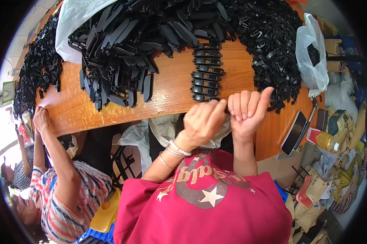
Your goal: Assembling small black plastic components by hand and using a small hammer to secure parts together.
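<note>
My left hand, with a beaded bracelet at the wrist, is closed at the near edge of the table. Right beside it is my right hand, its fingers curled in and its thumb pointing up and out. The hands nearly meet, and whatever they hold is hidden by the fingers. Just beyond them runs a neat row of black plastic clip-like parts, laid side by side. Left of the row lies a heap of long, curved black plastic pieces. To the right spreads a heap of small black plastic pieces.
The wooden table carries another heap of small black parts at far left. A co-worker's hand rests at its left edge. A plastic bag, a phone and an oil bottle are at right.
</note>
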Motion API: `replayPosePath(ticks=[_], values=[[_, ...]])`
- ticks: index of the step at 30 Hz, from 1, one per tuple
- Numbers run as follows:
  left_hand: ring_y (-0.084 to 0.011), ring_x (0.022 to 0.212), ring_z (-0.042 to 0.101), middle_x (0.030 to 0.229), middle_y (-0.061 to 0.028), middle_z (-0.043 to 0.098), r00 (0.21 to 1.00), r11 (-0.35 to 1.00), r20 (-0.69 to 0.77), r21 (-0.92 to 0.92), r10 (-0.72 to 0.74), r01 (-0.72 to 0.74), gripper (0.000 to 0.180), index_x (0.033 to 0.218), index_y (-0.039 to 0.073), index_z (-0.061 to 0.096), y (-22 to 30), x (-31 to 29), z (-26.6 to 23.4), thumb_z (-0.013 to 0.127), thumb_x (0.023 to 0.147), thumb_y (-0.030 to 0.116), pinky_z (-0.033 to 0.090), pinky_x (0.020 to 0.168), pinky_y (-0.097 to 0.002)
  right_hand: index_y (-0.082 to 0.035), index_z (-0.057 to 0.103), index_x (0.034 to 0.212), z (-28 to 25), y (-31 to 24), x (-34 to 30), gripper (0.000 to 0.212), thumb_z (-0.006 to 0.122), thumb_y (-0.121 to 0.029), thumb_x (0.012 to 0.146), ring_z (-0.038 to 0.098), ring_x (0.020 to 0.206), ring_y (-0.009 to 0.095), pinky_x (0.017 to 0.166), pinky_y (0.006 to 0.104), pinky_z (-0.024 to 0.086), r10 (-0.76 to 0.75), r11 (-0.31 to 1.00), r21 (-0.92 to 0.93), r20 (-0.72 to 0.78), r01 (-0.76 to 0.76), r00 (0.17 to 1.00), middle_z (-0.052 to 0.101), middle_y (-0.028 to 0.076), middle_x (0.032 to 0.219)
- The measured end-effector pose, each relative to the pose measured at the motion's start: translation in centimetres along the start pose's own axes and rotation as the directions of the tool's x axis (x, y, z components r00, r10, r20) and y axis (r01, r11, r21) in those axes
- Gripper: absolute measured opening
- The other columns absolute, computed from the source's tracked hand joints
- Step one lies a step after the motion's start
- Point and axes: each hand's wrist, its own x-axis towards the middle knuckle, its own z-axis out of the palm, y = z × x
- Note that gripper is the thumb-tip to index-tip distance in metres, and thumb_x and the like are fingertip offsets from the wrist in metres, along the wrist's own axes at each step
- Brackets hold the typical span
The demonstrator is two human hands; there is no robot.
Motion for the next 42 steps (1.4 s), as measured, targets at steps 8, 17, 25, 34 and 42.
replayPosePath(ticks=[8,17,25,34,42], values=[[-0.0248,0.092,0.061,0.103,-0.0092,0.063,0.994,0.987,0.024,0.113,0.11,-0.112,0.031,0.097,0.002,0.069,-4.8,-3.3,-0.8,0.081,0.069,0.009,0.049,0.078,-0.0377,-0.016,0.027,0.047,-1.3,3.2,0.7,0.068,0.018,-0.055,0.102,0.025,0.033,0.01,0.039,0.0263,0.026,-0.022,0.996,-0.088,0.045,0.026,0.999,0.028,-0.003,0.041],[-0.0246,0.09,0.061,0.099,-0.0092,0.064,0.986,0.979,0.04,0.119,0.159,-0.163,0.027,0.092,0.001,0.07,-5.2,-3.0,-0.8,0.077,0.066,0.006,0.051,0.076,-0.0369,-0.012,0.031,0.048,-1.4,3.5,-0.6,0.068,0.018,-0.049,0.104,0.028,0.034,0.013,0.04,0.0269,0.027,-0.091,0.985,-0.135,0.133,0.109,0.987,0.034,0.001,0.041],[-0.0231,0.089,0.061,0.096,-0.0095,0.064,0.989,0.983,0.021,0.104,0.146,-0.148,0.023,0.09,0.0,0.069,-5.3,-3.0,-0.7,0.073,0.069,0.01,0.051,0.08,-0.0357,-0.011,0.031,0.049,-0.5,4.8,-1.2,0.065,0.025,-0.041,0.106,0.028,0.033,0.014,0.037,0.028,0.025,-0.203,0.877,-0.397,0.205,0.27,0.958,0.034,-0.001,0.041],[-0.0346,0.107,0.062,0.112,-0.0207,0.064,0.991,0.993,0.092,0.061,0.093,-0.099,0.016,0.088,0.002,0.064,-5.1,-2.2,-1.1,0.067,0.074,0.007,0.052,0.092,-0.043,-0.015,0.033,0.05,-1.2,4.5,1.2,0.067,0.016,-0.05,0.104,0.025,0.033,0.013,0.04,0.0276,0.027,-0.094,0.982,-0.152,0.137,0.114,0.986,0.032,-0.001,0.042],[-0.0383,0.113,0.058,0.12,-0.0239,0.059,0.995,0.999,0.097,0.019,0.033,-0.035,0.022,0.091,0.001,0.063,-5.1,-2.2,-1.1,0.069,0.071,0.008,0.05,0.096,-0.0472,-0.012,0.03,0.05,-0.5,4.7,1.3,0.062,0.021,-0.037,0.106,0.028,0.035,0.014,0.04,0.0281,0.026,-0.114,0.964,-0.233,0.081,0.13,0.99,0.033,0.001,0.043]])
